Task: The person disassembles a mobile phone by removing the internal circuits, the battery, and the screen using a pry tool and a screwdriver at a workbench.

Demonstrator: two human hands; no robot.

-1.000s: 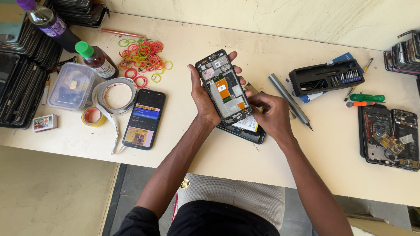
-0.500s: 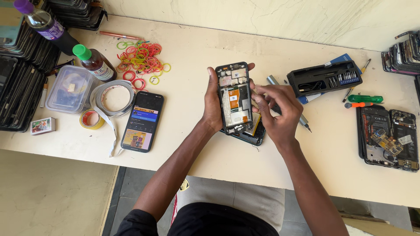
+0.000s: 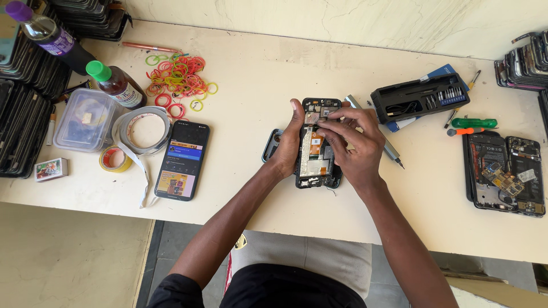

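Both forearms reach up from the near edge of the table (image 3: 274, 63) and meet at its middle. The left hand (image 3: 288, 142) clasps the left edge of the opened phone (image 3: 317, 149), thumb pointing to the far side along the frame, its other fingers curled out of sight beneath. The right hand (image 3: 357, 142) arches over the phone's right side, wrist bent, with its fingertips (image 3: 330, 121) pinched close together on the circuit parts near the phone's far end; whether they hold any small piece between them cannot be told. The phone lies with its insides upward at the table's middle, over a dark back cover (image 3: 272, 144) of which only a rounded corner shows to the left of the left hand. A grey screwdriver (image 3: 394, 154) lies just right of the right hand, its middle hidden by the knuckles. The right half of the phone's interior is covered by that hand. At the far left edge, stacked phone frames (image 3: 23, 114) are cut off by the picture's border
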